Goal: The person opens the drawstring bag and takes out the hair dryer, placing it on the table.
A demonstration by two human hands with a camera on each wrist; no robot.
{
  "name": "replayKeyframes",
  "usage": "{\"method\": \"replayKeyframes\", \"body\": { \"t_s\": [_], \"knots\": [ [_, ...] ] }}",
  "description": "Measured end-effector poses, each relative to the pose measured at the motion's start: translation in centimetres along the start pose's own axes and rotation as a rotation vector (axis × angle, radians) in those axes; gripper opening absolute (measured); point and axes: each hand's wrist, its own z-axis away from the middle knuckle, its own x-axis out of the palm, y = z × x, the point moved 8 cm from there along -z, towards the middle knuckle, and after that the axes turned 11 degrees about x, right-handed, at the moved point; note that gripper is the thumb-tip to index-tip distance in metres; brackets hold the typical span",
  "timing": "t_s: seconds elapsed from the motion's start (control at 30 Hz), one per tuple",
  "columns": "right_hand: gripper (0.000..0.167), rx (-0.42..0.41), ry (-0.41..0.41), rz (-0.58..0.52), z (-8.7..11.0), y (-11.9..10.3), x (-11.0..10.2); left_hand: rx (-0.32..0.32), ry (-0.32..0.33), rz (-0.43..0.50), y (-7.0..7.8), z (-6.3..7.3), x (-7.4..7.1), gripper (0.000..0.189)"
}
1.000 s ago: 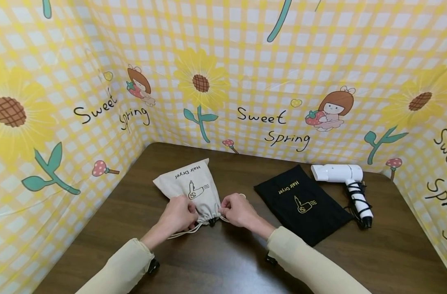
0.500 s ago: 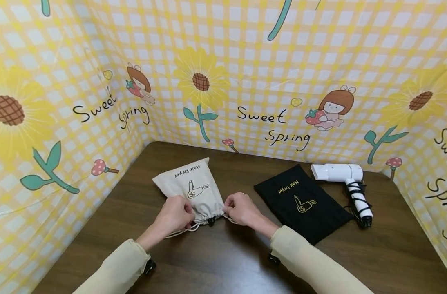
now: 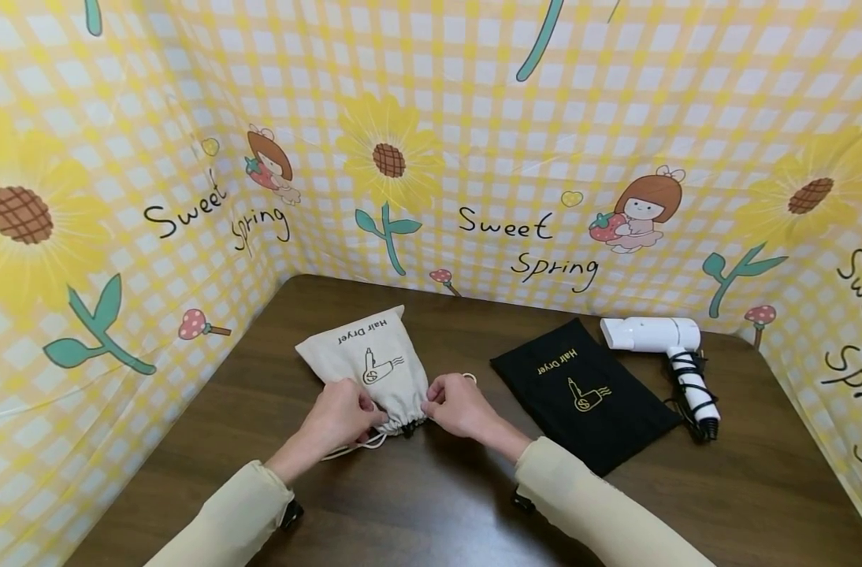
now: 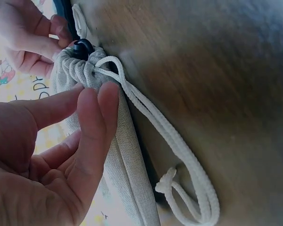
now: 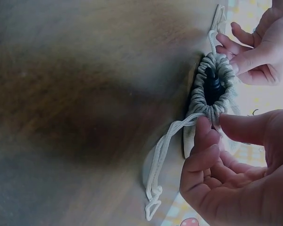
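Note:
A beige drawstring bag point(image 3: 384, 354) printed "Hair Dryer" lies on the table, its gathered mouth toward me. My left hand point(image 3: 339, 413) pinches the cloth at the left side of the mouth. On the opposite side my right hand point(image 3: 459, 405) pinches the rim between thumb and forefinger. The right wrist view shows the mouth partly open, with a black ribbed end point(image 5: 212, 84) inside; the rest of that item is hidden. White cord point(image 4: 167, 132) hangs in a knotted loop from the left side. Another knotted cord point(image 5: 155, 160) trails from the right side.
Right of the bag lies a flat black "Hair Dryer" pouch point(image 3: 580, 394). Beside it a white hair dryer point(image 3: 651, 334) rests with its black cord wound round the handle. A yellow checked cloth point(image 3: 431, 157) walls the brown table point(image 3: 431, 504) at the back and sides.
Half a second ago my right hand sat slightly farther right and the mouth was stretched wider. Both hands have since come a little closer together, and the gathers look tighter.

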Motion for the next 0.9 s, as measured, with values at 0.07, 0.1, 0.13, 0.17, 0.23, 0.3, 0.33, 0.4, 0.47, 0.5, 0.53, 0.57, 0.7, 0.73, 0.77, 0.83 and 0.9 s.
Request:
{"method": "replayKeyframes", "body": {
  "t_s": [0.07,0.1,0.13,0.17,0.23,0.3,0.33,0.4,0.47,0.5,0.53,0.57,0.7,0.73,0.77,0.83,0.9],
  "knots": [
    [0.012,0.022,0.015,0.001,0.3,0.7,-0.3,0.034,-0.019,-0.004,0.5,-0.6,0.6,0.036],
    [0.012,0.033,0.026,0.002,0.5,1.2,-0.5,0.052,-0.028,-0.009,0.9,-0.9,0.9,0.036],
    [0.012,0.044,0.038,0.001,0.7,1.6,-0.7,0.075,-0.037,-0.016,1.2,-1.3,1.3,0.037],
    [0.012,0.055,0.047,-0.002,0.9,2.0,-0.8,0.092,-0.046,-0.025,1.5,-1.5,1.5,0.037],
    [0.013,0.059,0.062,-0.001,1.0,2.4,-0.9,0.1,-0.057,-0.044,1.7,-1.9,1.8,0.037],
    [0.014,0.047,0.065,-0.005,0.9,2.3,-0.9,0.088,-0.055,-0.053,1.6,-1.9,1.6,0.037],
    [0.014,0.041,0.061,-0.004,0.8,2.1,-0.8,0.079,-0.053,-0.054,1.4,-1.8,1.4,0.036],
    [0.015,0.031,0.05,0.002,0.5,1.6,-0.6,0.054,-0.047,-0.057,1.0,-1.6,1.0,0.035],
    [0.016,0.018,0.037,0.003,0.1,1.0,-0.3,0.034,-0.031,-0.059,0.6,-1.2,0.5,0.032],
    [0.016,0.013,0.028,0.004,0.0,0.7,-0.1,0.028,-0.023,-0.059,0.5,-1.0,0.3,0.032],
    [0.016,0.009,0.018,0.002,-0.1,0.5,0.0,0.021,-0.016,-0.06,0.3,-0.9,0.1,0.031],
    [0.016,0.005,0.011,0.001,-0.2,0.3,0.1,0.017,-0.01,-0.061,0.2,-0.7,0.0,0.031],
    [0.015,0.008,-0.008,0.0,-0.4,0.0,0.4,0.018,0.0,-0.055,0.0,-0.3,-0.2,0.032],
    [0.016,0.012,-0.008,0.0,-0.5,0.0,0.4,0.02,0.001,-0.052,0.0,-0.3,-0.2,0.032],
    [0.016,0.011,-0.006,0.003,-0.5,0.0,0.4,0.022,0.001,-0.052,0.0,-0.3,-0.2,0.032],
    [0.018,0.012,-0.006,0.007,-0.5,0.1,0.4,0.021,0.001,-0.053,0.1,-0.3,-0.2,0.032],
    [0.019,0.011,-0.008,0.008,-0.5,0.0,0.4,0.015,0.002,-0.057,0.1,-0.2,-0.2,0.032]
  ]
}}
